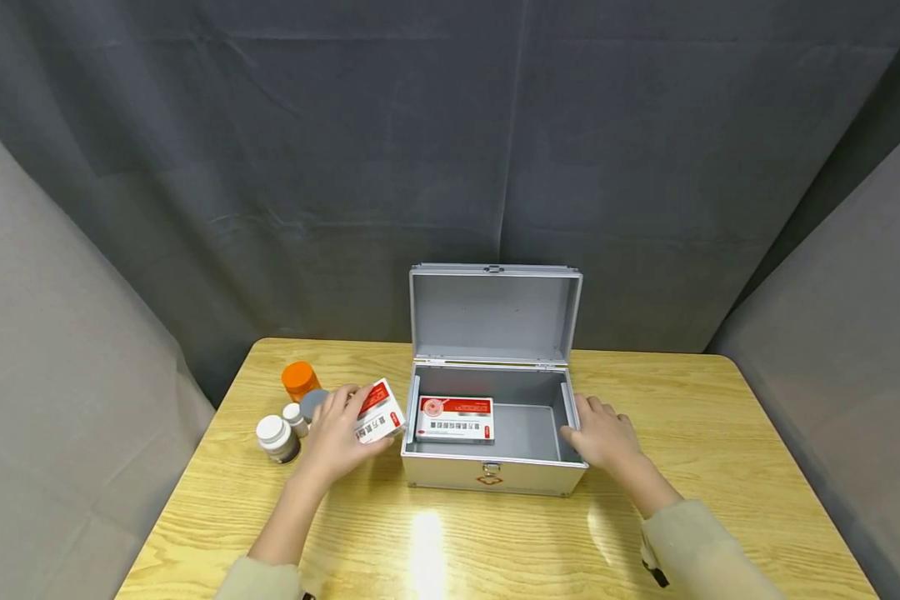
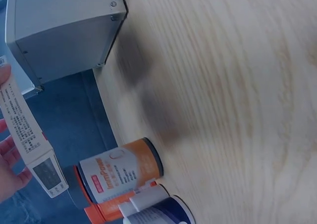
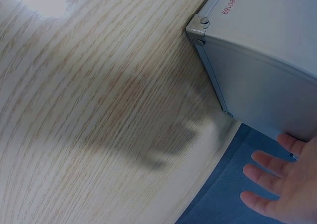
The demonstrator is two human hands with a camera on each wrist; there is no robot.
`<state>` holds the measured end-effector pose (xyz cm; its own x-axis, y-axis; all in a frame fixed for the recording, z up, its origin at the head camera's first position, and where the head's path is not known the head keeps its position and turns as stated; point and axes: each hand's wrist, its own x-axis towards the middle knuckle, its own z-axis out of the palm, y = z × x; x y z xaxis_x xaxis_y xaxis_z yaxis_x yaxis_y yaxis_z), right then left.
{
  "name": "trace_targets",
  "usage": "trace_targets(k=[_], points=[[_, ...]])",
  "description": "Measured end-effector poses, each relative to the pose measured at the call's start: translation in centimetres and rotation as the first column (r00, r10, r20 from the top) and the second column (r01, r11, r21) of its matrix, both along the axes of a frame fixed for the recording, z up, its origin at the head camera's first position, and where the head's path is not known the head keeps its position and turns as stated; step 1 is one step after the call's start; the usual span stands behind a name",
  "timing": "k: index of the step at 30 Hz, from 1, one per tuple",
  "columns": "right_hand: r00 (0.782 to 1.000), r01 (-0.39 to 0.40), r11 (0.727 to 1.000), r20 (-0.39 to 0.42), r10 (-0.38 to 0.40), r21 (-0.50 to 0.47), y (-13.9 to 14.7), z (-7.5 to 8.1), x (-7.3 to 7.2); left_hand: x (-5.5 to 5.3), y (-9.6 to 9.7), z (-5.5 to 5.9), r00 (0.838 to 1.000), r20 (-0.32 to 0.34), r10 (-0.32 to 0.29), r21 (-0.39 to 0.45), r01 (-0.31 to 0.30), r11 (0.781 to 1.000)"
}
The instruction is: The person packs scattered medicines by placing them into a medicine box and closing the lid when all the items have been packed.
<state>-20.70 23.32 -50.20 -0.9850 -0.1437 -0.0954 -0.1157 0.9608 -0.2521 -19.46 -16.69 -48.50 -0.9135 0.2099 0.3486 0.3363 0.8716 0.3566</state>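
Observation:
My left hand (image 1: 342,435) holds a red-and-white medicine box (image 1: 378,414) between thumb and fingers, raised just left of the open metal first-aid case (image 1: 495,477). In the left wrist view, the printed side of this medicine box (image 2: 22,115) shows, apart from the case. A second red-and-white medicine box (image 1: 455,419) lies inside the case at the left. At the case's right wall, my right hand (image 1: 607,433) touches the rim, its thumb over the edge. The right wrist view shows the fingers (image 3: 267,179) spread, one against the case's outer side.
Left of the case stand an orange-capped bottle (image 1: 300,379), a grey-lidded container (image 1: 313,402), a small white bottle (image 1: 294,417) and a larger white-capped bottle (image 1: 276,437). The case's raised lid (image 1: 495,317) stands at the back of the wooden table (image 1: 667,400), before a dark curtain (image 1: 345,167).

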Motion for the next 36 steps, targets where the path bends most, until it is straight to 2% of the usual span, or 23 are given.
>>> trace_targets(k=[17, 36], points=[[1.000, 0.002, 1.000, 0.001, -0.002, -0.005, 0.0, 0.0, 0.0, -1.4, 3.0, 1.2, 0.995, -0.029, -0.094, -0.039, 0.093, 0.995], [1.000, 0.002, 1.000, -0.011, -0.002, -0.006, -0.1, 0.0, 0.0, -3.0, 5.4, 2.2, 0.988, 0.033, -0.149, -0.109, 0.152, 0.982]])
